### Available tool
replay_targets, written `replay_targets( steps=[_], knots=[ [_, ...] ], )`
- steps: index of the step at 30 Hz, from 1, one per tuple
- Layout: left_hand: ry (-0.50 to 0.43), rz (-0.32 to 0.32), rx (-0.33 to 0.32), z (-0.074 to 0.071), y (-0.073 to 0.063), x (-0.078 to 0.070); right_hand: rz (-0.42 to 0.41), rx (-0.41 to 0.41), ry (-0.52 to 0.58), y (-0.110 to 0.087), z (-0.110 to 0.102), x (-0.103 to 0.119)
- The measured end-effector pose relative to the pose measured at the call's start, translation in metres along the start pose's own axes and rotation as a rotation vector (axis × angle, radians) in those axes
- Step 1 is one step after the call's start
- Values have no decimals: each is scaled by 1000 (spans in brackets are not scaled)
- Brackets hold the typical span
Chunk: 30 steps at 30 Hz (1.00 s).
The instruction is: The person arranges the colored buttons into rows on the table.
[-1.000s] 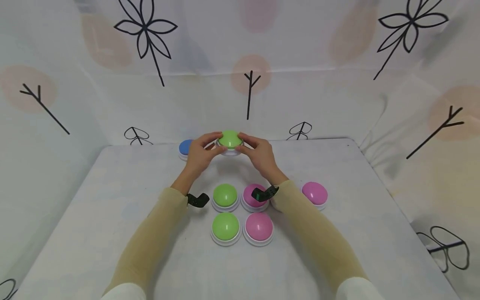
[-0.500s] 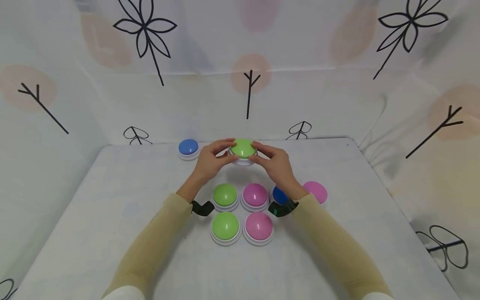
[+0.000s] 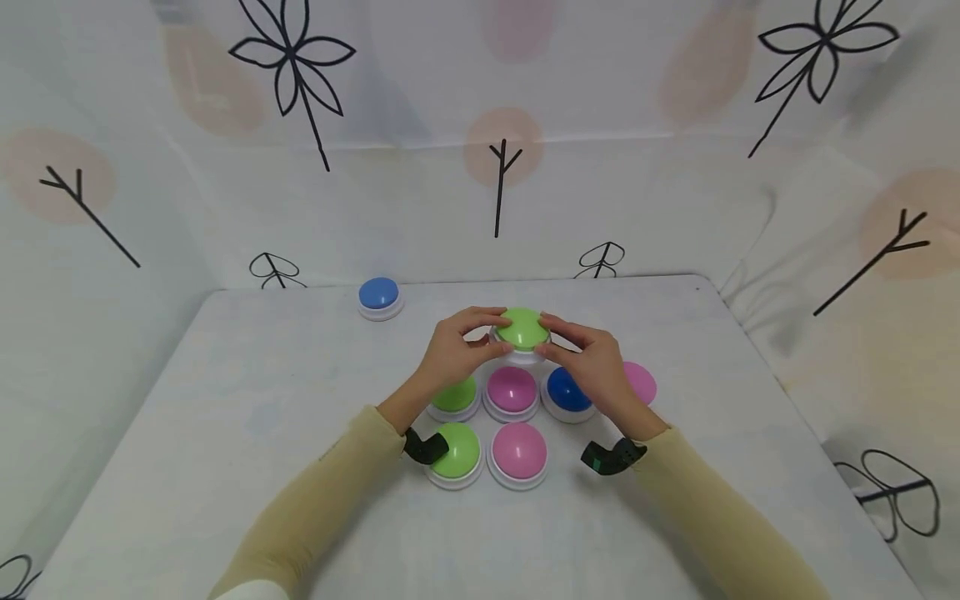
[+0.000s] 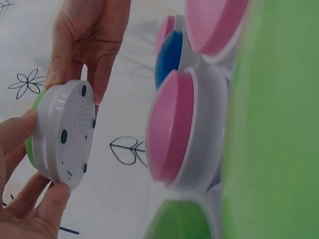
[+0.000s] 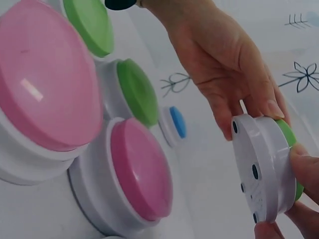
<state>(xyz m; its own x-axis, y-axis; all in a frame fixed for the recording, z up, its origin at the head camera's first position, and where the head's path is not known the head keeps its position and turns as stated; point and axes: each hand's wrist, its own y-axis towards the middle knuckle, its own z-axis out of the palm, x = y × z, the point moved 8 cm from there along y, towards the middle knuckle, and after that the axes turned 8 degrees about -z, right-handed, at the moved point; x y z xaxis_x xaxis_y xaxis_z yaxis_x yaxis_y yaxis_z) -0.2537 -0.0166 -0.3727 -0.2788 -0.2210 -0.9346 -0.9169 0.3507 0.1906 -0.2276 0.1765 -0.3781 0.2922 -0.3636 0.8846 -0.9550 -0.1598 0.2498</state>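
A round push button with a green dome and white base (image 3: 522, 328) is held up between both hands, above and behind the grouped buttons. My left hand (image 3: 459, 348) pinches its left side with thumb and fingers. On the opposite side my right hand (image 3: 595, 364) grips it the same way. The wrist views show its white underside (image 4: 75, 129) with small dark feet and a patch of tiny holes. Just in front of it on the table sits a pink button (image 3: 512, 389). A dark blue button (image 3: 567, 390) stands beside that one, partly behind my right hand.
Two green buttons (image 3: 454, 395) (image 3: 459, 450) are partly covered by my left arm. Another pink button (image 3: 519, 451) lies in the front row. One more pink button (image 3: 640, 382) shows past my right hand. A lighter blue button (image 3: 378, 294) stands at the white table's (image 3: 247, 400) back edge.
Both hands have carried the green button rightward and toward me from the back edge. The lighter blue button at the back and the dark blue one have come into view from behind the arms.
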Motion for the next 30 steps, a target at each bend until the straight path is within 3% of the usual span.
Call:
replay_targets(
  steps=[7, 14, 24, 30],
  knots=[
    [41, 12, 57, 24, -6, -3, -3, 11, -14, -20, -13, -8],
    [21, -18, 126, 47, -15, -4, 4, 14, -73, -43, -25, -14],
    [108, 74, 128, 75, -28, -6, -98, -15, -206, -71, -38, -13],
    [143, 76, 185, 91, -38, -2, -116, 23, -151, -89, -40, -16]
  ],
)
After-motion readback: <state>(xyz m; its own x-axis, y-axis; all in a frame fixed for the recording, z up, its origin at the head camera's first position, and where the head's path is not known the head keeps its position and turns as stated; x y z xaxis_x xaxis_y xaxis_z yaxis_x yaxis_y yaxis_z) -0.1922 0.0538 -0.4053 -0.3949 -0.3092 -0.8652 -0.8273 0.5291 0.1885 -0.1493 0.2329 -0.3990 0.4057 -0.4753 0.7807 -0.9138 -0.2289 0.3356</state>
